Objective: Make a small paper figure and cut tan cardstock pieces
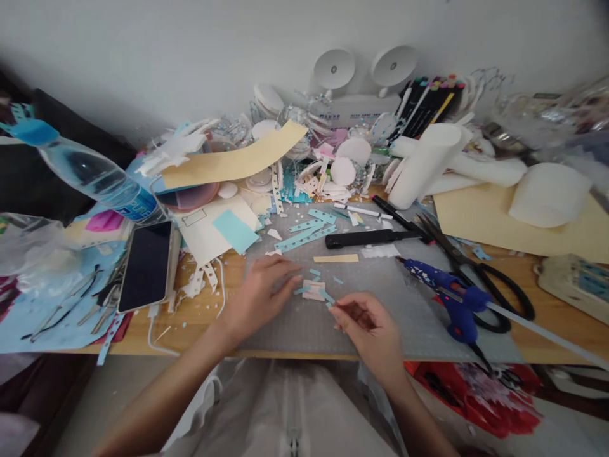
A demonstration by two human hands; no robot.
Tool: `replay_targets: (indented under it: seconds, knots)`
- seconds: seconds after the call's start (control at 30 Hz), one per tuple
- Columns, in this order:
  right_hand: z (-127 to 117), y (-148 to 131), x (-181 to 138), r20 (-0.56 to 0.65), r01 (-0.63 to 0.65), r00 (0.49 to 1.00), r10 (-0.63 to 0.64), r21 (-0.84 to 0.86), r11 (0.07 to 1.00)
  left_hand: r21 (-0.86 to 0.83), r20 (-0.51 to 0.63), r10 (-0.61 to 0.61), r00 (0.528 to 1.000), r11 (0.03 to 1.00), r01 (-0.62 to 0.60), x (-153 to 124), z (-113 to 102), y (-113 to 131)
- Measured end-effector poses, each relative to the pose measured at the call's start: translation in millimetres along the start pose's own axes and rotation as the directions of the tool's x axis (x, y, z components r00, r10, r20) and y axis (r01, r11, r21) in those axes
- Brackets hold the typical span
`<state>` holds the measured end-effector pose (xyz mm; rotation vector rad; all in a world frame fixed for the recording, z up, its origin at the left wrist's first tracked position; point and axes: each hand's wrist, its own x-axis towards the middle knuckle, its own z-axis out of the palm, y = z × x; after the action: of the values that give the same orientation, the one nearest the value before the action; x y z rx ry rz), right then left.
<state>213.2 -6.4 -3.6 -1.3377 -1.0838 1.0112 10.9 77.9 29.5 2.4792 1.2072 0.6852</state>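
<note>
A small pale pink card piece (314,291) lies on the grey cutting mat (285,330), with narrow light-blue paper strips on and around it. My left hand (263,289) rests at its left with fingers stretched and apart, holding nothing. At the right, the thumb and fingers of my right hand (364,324) are pinched at the end of a light-blue paper strip (328,296) that reaches onto the card. Just above lie a short tan strip (335,258), a black-handled cutter (364,238) and dotted blue strips (307,235).
Right of the mat are a blue glue gun (445,292) with a long glue stick and black scissors (480,279). A phone (146,266) and a leaning water bottle (95,168) stand at left. White rolls (425,165), markers (431,105) and paper scraps crowd the back.
</note>
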Motion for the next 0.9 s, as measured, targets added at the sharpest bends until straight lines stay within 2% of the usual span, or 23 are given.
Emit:
replay_targets:
  seconds: [0.13, 0.23, 0.3, 0.4, 0.47, 0.53, 0.6, 0.77, 0.9]
  knots:
    - [-0.4, 0.8, -0.6, -0.018, -0.01, 1.0, 0.01, 0.001, 1.0, 0.009, 0.152, 0.007, 0.988, 1.0, -0.008, 12.7, 12.7, 15.2]
    - [-0.4, 0.8, 0.2, -0.025, -0.01, 1.0, 0.01, 0.02, 1.0, 0.007, 0.193, -0.007, 0.981, 1.0, 0.005, 14.6, 13.0, 17.9]
    - [0.3, -0.5, 0.0, -0.034, -0.013, 0.999, 0.015, 0.044, 0.999, -0.005, 0.166, -0.032, 0.986, 0.999, 0.033, 10.8, 10.6, 18.5]
    - [3.4, -7.0, -4.1, -0.054, -0.029, 0.998, 0.034, 0.088, 0.996, -0.046, 0.065, -0.077, 0.995, 0.996, 0.08, -1.6, 5.7, 26.0]
    - [7.5, -14.8, -9.7, -0.055, -0.036, 0.998, 0.044, 0.129, 0.991, -0.198, 0.001, -0.105, 0.994, 0.975, 0.103, -12.4, 2.4, 37.5]
    - [12.7, -23.6, -16.6, -0.053, -0.022, 0.998, 0.032, 0.175, 0.984, -0.465, -0.028, -0.161, 0.987, 0.876, 0.13, -23.1, 0.1, 51.8]
    - [17.8, -31.3, -23.6, -0.064, 0.014, 0.998, -0.002, 0.195, 0.981, -0.642, -0.033, -0.242, 0.97, 0.748, 0.165, -32.5, -0.8, 64.8]
    - [24.0, -36.9, -38.4, -0.042, 0.099, 0.995, -0.093, 0.158, 0.982, -0.776, -0.019, -0.39, 0.921, 0.587, 0.233, -49.4, 2.2, 77.8]
    - [23.6, -33.5, -47.3, 0.0, 0.103, 0.994, -0.105, 0.173, 0.98, -0.794, -0.002, -0.429, 0.903, 0.55, 0.259, -57.5, 5.0, 79.1]
